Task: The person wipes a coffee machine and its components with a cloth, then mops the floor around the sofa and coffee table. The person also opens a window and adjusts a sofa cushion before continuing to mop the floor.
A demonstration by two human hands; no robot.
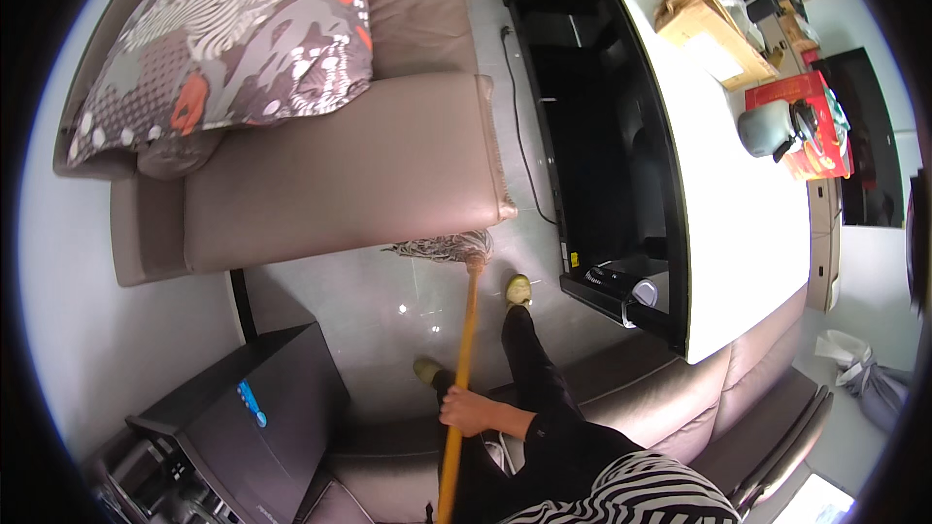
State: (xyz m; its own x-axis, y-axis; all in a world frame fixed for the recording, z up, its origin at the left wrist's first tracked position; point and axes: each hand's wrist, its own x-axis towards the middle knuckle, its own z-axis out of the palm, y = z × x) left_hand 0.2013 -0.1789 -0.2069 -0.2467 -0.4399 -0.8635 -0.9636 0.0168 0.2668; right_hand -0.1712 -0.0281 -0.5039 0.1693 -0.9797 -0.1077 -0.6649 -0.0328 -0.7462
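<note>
My right hand (467,411) grips the yellow wooden handle (467,349) of a string mop, its fingers wrapped around the shaft. The handle slants up from the bottom edge to the grey strands of the mop head (445,247). These strands lie on the tiled floor (378,298) against the lower edge of a brown leather sofa (342,175); part of them may be hidden beneath it. My left hand is out of view. Both my feet, in yellow-green shoes (519,290), stand on the tiles beside the handle.
A patterned cushion (240,36) rests on the sofa. To the right is a white-topped table (735,247) with a black frame, bearing a kettle (766,129) and boxes. A black cable (518,138) runs along the floor. A dark cabinet (269,407) stands lower left; another leather sofa (655,407) is close behind me.
</note>
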